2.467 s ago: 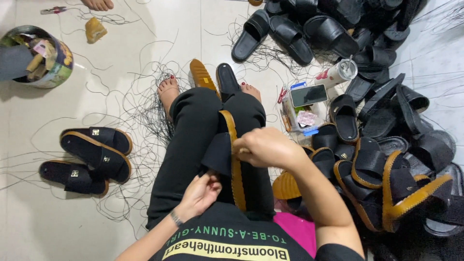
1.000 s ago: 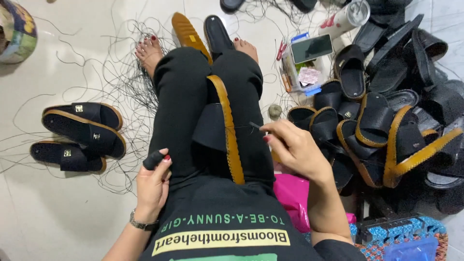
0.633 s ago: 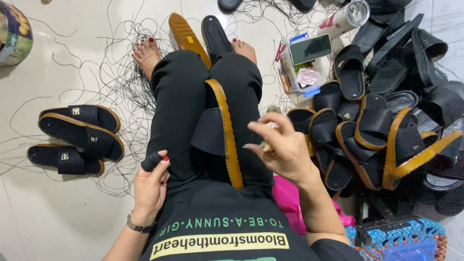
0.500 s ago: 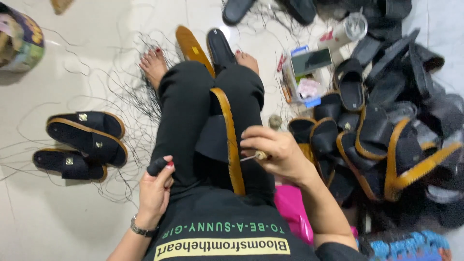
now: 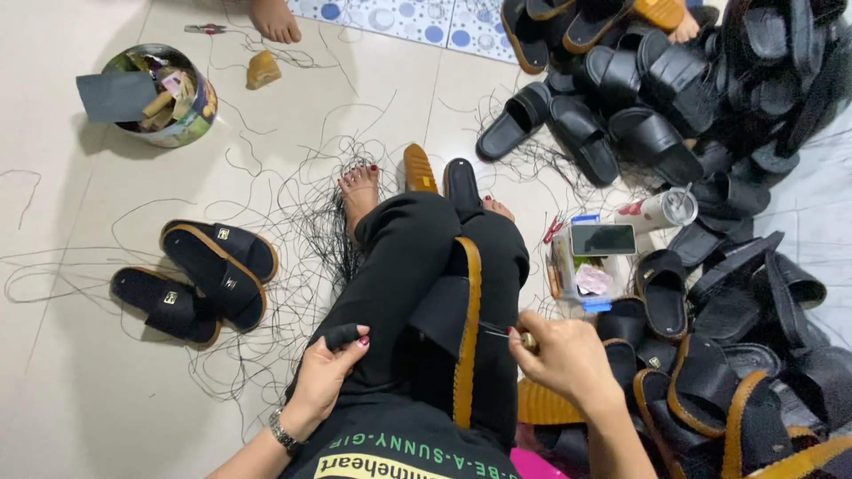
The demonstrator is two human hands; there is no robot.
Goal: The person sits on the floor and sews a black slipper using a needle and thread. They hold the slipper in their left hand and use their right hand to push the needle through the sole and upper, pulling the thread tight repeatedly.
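Since earlier, both hands (image 5: 444, 368) lower; two finished sandals (image 5: 200, 279) alongside.

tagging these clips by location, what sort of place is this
Probably a home or small workshop floor used for hand-finishing sandals. A big heap of black slide sandals covers the tiled floor, loose black thread is strewn about, and a round tin of scraps sits nearby.

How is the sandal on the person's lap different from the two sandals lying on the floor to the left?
The lap sandal stands on edge between both legs; the floor sandals lie flat, stacked. The left hand and right hand work beside the lap sandal; nobody touches the floor sandals. All are black with tan edging.
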